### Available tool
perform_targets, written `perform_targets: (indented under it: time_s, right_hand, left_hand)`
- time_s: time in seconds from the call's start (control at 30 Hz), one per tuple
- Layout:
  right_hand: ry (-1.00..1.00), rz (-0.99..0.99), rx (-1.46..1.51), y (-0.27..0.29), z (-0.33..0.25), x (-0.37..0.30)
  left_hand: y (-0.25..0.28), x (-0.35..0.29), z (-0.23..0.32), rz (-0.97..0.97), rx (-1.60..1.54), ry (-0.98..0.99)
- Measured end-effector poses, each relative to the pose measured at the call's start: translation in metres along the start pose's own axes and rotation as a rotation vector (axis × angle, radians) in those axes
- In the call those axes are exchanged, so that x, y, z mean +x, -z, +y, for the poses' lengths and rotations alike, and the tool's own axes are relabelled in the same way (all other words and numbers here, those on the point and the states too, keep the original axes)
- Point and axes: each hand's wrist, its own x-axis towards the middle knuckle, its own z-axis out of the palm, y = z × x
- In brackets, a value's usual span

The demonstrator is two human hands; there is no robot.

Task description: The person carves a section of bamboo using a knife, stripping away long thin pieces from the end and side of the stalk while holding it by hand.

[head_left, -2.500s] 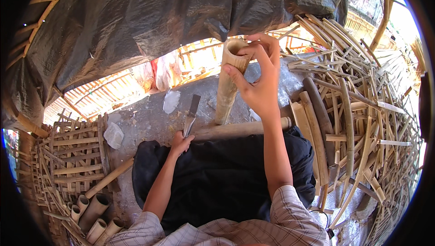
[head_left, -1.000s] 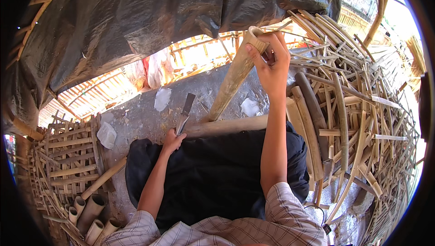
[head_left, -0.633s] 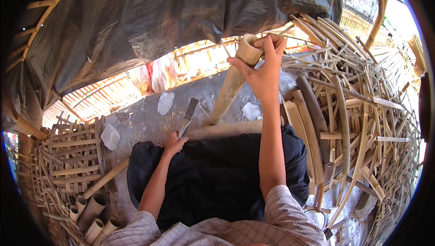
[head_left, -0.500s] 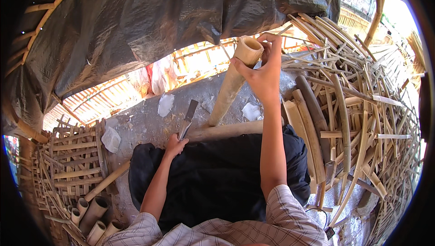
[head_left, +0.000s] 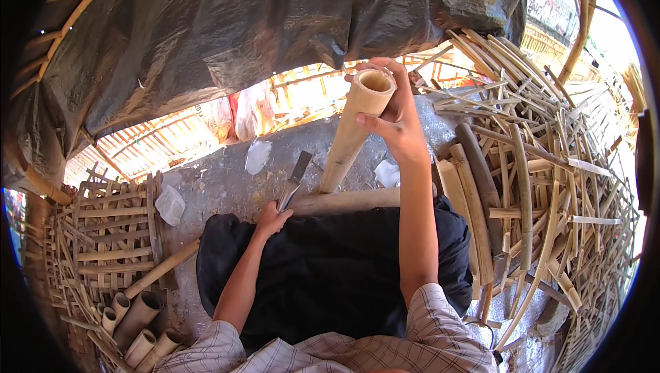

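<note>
My right hand (head_left: 399, 124) is closed round the upper part of a thick bamboo tube (head_left: 352, 129), fingers behind it and thumb across the front. The tube's hollow open end faces up; it leans a little, its lower end down beside a bamboo pole (head_left: 344, 201) lying crosswise before my lap. In my left hand (head_left: 273, 220) is a knife (head_left: 297, 175) with a dark, square-ended blade, pointing up and away. The fist hides its handle. The blade is left of the tube and apart from it. Black cloth (head_left: 309, 270) covers my lap.
Split bamboo strips (head_left: 543, 167) form a large heap on the right. A woven bamboo panel (head_left: 113, 235) and several short bamboo tubes (head_left: 137, 318) are at left. Pale scraps (head_left: 258, 157) lie on the grey ground. A black tarp (head_left: 240, 22) hangs across the far side.
My right hand has shifted from the tube's rim to a fuller grip round its side. The tube's top has tilted slightly nearer. My left hand has hardly moved with the knife.
</note>
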Motion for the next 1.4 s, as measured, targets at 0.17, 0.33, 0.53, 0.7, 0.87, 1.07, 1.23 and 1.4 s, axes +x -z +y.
perform_targets:
  time_s: [0.17, 0.33, 0.53, 0.7, 0.87, 1.07, 1.23, 1.4]
  right_hand:
    - [-0.038, 0.017, -0.008, -0.006, 0.009, 0.001]
    - [0.089, 0.099, -0.277, -0.012, 0.025, 0.001]
    - [0.045, 0.213, -0.442, -0.023, 0.011, 0.002]
    - [0.065, 0.140, -0.224, -0.001, 0.016, 0.002]
    - [0.048, 0.095, -0.029, 0.010, 0.024, 0.001]
    - [0.017, 0.116, 0.153, 0.009, 0.038, 0.004]
    - [0.012, 0.192, -0.231, -0.005, 0.042, -0.001]
    - [-0.045, 0.216, -0.339, -0.004, 0.042, 0.000]
  left_hand:
    - [0.001, -0.003, 0.005, -0.018, -0.049, 0.029]
    - [0.001, -0.005, 0.011, -0.014, -0.070, 0.050]
    - [0.003, -0.003, 0.004, -0.009, -0.053, 0.068]
    - [0.001, -0.003, 0.004, -0.016, -0.022, 0.052]
    - [0.001, 0.000, 0.000, -0.013, -0.013, 0.050]
    - [0.000, 0.000, -0.001, -0.003, 0.009, 0.024]
    - [0.001, -0.002, 0.003, 0.014, 0.035, 0.021]
    - [0.002, -0.004, 0.007, 0.007, 0.057, -0.001]
